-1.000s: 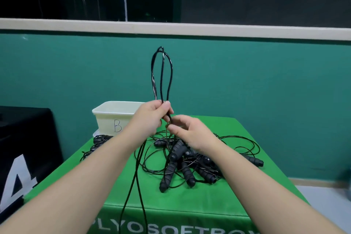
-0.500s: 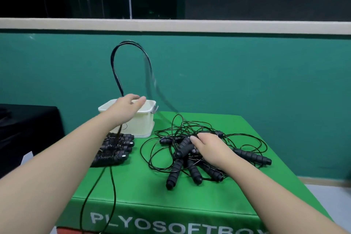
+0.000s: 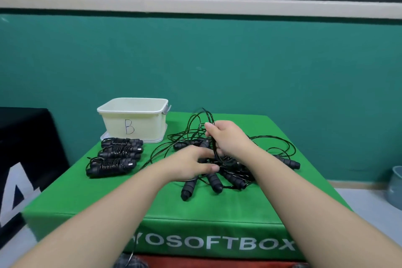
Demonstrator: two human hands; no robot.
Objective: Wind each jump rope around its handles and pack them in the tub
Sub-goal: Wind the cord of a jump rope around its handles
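The tangle of loose jump ropes point(image 3: 237, 165) lies on the right half of the green tabletop point(image 3: 152, 198), a heap of thin black cord with ribbed black handles poking out toward the near side; how many ropes it holds is hard to make out, since both hands cover its middle and the cords cross each other. The right hand point(image 3: 228, 139) is clenched around a bunch of cord loops, lifting them a little above the heap, where half a second ago it lay flat on the pile. The left hand point(image 3: 191, 164) reaches in from the left with fingers relaxed and spread over the handles, gripping nothing that shows; earlier it was up at the tub with a tall loop of cord, and that loop is gone from the air. Three wound ropes point(image 3: 115, 156) lie in a row at the left, each with cord coiled round its paired handles. Just behind them stands the cream tub point(image 3: 134, 124), marked B, its inside hidden by the near wall. A dark covered stand point(image 3: 26, 148) is cut off at the left.
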